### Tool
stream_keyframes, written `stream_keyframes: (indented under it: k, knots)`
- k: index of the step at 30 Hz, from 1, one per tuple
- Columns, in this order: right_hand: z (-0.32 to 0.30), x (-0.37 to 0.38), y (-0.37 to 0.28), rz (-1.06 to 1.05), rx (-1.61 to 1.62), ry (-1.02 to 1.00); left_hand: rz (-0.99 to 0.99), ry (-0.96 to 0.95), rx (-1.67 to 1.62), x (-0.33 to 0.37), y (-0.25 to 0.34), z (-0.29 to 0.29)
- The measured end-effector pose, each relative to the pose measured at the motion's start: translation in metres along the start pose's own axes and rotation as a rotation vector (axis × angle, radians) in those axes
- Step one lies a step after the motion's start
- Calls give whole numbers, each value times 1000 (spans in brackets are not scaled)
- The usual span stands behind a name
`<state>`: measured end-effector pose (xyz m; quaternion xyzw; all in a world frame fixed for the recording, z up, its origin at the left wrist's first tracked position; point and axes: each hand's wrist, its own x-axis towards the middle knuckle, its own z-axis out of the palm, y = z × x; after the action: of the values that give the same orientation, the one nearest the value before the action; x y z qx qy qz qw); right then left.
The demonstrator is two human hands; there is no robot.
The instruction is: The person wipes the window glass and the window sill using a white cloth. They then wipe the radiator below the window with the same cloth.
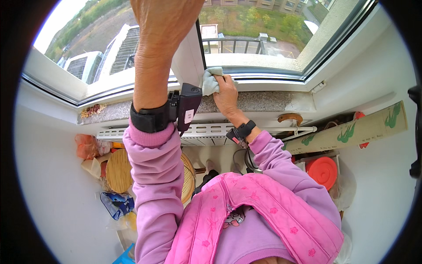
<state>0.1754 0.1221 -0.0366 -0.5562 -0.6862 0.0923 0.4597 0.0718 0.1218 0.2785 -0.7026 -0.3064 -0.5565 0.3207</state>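
My right hand point(226, 95) is closed on a pale grey-green cloth point(211, 80), pressing it against the bottom of the white window frame point(189, 57) beside the centre post. My left arm reaches up past the post. Only the wrist and back of my left hand point(167, 15) show at the top edge; its fingers are out of the picture, so what they touch is hidden. Both wrists wear black straps with small devices. Below the frame runs a speckled stone sill point(259, 101).
A white radiator point(211, 130) lies under the sill. To the left are a round wooden board point(118, 170), bags and a blue package point(117, 205). On the right, a long rolled sheet point(351, 132) leans above a red lid point(322, 173). A woven round seat point(188, 178) stands below.
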Motion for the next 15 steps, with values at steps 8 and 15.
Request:
stream_keyframes:
  k: [8, 15]
  knots:
    - [-1, 12, 5, 286, 523, -219, -14, 12, -7, 1, 2, 3]
    - [-11, 16, 14, 420, 968, -399, -15, 18, 4, -1, 1, 4]
